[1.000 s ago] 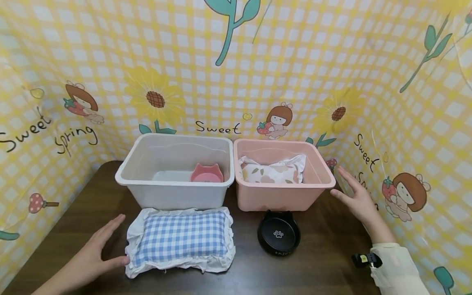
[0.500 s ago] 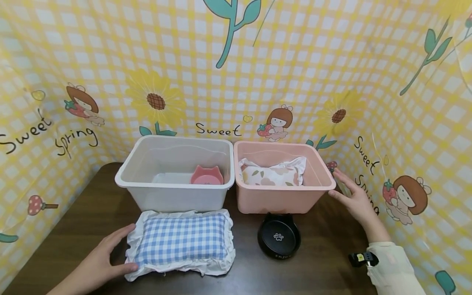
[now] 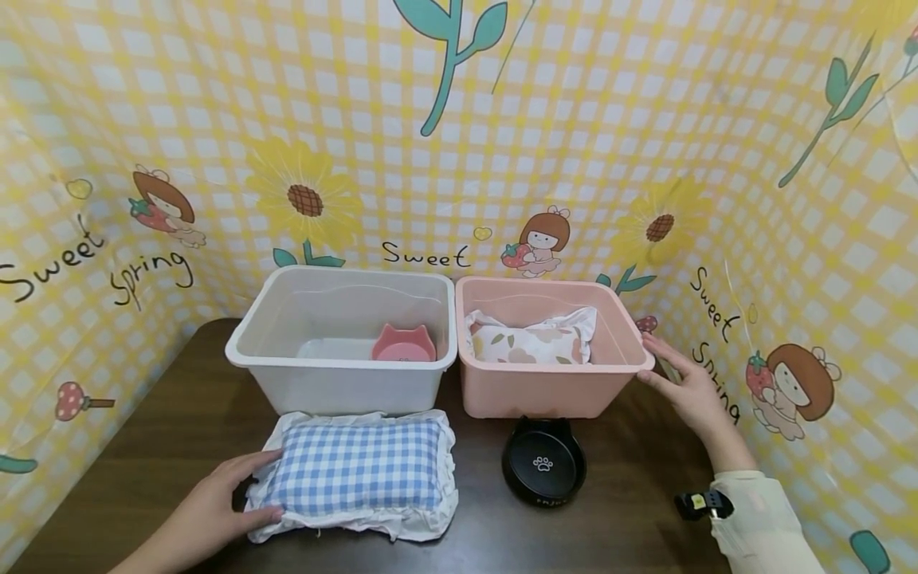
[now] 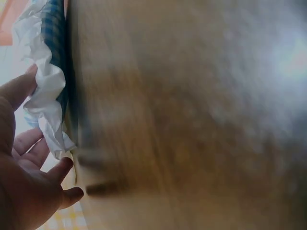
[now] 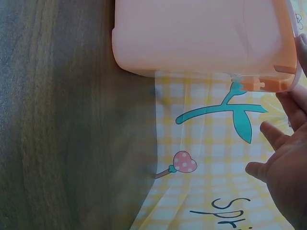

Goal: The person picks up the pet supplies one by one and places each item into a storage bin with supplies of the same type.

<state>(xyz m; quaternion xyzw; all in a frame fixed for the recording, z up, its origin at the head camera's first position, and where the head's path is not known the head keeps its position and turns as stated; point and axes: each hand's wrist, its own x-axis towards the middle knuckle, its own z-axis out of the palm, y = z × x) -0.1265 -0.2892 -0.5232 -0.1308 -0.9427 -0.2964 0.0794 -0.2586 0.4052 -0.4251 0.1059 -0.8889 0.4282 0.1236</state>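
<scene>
A blue-and-white checked pillow [image 3: 362,466] with a white ruffled edge lies flat in front of the pale grey bin [image 3: 344,387]. My left hand [image 3: 211,506] is at its left side, thumb and fingers spread over the ruffle. In the left wrist view, the white ruffle [image 4: 50,84] passes between the thumb and the extended fingers. On the far right, my right hand [image 3: 692,395] touches the rim of the pink bin [image 3: 545,392] with loosely spread fingers. The right wrist view shows fingertips right at the bin's corner. Inside the pink bin rests a floral pillow [image 3: 531,343].
The grey bin holds a pink cat-eared bowl [image 3: 404,344]. A black cat-eared bowl [image 3: 543,466] with a paw print sits before the pink bin. Both bins stand side by side on the dark wooden table [image 3: 610,518], against a yellow checked cloth [image 3: 430,183] at back and sides.
My left hand has moved right, from beside the checked pillow onto its ruffled left edge. My right hand has moved slightly left to the pink bin's rim. Bins, bowls and pillows stay in place.
</scene>
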